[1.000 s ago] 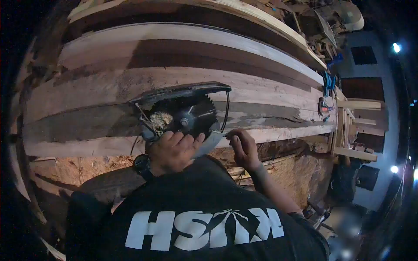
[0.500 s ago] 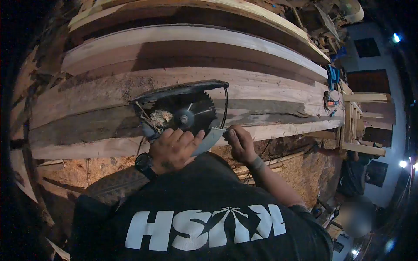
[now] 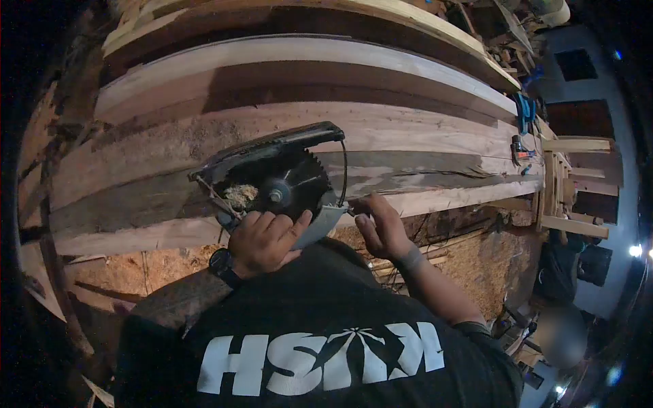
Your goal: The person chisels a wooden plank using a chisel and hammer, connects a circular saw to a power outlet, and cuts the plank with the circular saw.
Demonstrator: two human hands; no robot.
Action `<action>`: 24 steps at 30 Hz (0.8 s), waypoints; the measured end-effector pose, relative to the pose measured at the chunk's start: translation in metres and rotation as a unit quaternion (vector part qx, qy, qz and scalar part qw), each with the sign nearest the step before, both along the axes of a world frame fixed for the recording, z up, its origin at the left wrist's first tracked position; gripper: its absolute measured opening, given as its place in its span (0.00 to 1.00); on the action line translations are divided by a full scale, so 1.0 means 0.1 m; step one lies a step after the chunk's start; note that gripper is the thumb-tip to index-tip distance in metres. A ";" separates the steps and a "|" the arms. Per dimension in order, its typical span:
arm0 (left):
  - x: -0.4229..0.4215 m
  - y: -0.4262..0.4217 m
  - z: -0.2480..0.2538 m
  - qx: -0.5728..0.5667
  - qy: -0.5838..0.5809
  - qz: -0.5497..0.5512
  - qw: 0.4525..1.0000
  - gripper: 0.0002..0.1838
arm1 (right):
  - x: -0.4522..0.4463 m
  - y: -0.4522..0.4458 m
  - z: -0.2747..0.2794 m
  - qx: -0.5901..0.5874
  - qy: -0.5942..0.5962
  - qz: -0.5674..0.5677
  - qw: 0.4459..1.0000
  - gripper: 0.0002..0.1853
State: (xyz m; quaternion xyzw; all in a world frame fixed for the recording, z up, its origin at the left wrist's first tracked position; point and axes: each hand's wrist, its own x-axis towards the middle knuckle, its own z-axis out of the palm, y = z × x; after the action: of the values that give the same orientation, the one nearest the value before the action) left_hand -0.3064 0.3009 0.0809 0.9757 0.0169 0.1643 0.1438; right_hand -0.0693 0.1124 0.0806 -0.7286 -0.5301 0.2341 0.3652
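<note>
Head camera shows me, nearest, the black shirt (image 3: 408,306) with its large white letters, then both forearms reaching away over a sawdust-strewn floor (image 3: 476,272). My left hand (image 3: 264,243), with a dark watch (image 3: 222,264) at its wrist, lies over the near side of a circular saw (image 3: 235,163), fingers curled and clamped on the pale grey guard (image 3: 325,223). My right hand (image 3: 386,230) is at the guard's right-hand end; the forefinger reaches its tip and the thumb sits a little lower, and I cannot tell whether anything is pinched between them. The saw rests on the wooden surface (image 3: 422,132), its toothed blade (image 3: 299,180) exposed, a clump of shavings (image 3: 241,196) beside the hub and the long black base plate (image 3: 272,141) along its far side. Beyond the saw, a long pale beam (image 3: 306,54) runs across my view, with more timber (image 3: 381,9) behind it. Well off to the right, a small orange-and-black tool (image 3: 521,151) lies near a blue item (image 3: 524,112), and past them stands a wooden frame (image 3: 575,224).
</note>
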 end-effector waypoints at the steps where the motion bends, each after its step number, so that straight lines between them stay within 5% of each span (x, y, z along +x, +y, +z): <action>1: -0.01 0.00 -0.02 -0.006 0.001 0.000 1.000 0.49 | 0.03 -0.02 0.00 0.018 -0.065 0.042 0.997 0.13; 10: -0.12 0.04 -0.13 -0.032 0.008 -0.014 0.999 0.47 | 0.22 -0.02 -0.17 0.036 -0.223 0.184 0.957 0.27; 16: -0.12 0.05 -0.13 -0.038 0.008 -0.018 0.999 0.50 | 0.27 0.03 -0.10 0.031 -0.208 0.205 0.956 0.28; 22: -0.09 0.04 -0.14 -0.017 0.004 -0.016 1.000 0.51 | 0.10 0.03 -0.21 0.036 -0.166 0.126 0.977 0.11; 24: -0.08 0.04 -0.14 -0.016 0.004 -0.017 1.000 0.50 | -0.02 0.05 -0.24 0.018 -0.028 0.068 0.997 0.07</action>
State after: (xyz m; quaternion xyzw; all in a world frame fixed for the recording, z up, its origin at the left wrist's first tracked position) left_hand -0.3140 0.3046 0.0668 0.9740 0.0036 0.1580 0.1623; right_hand -0.0711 0.1175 0.0563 -0.6902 -0.5928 0.2279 0.3467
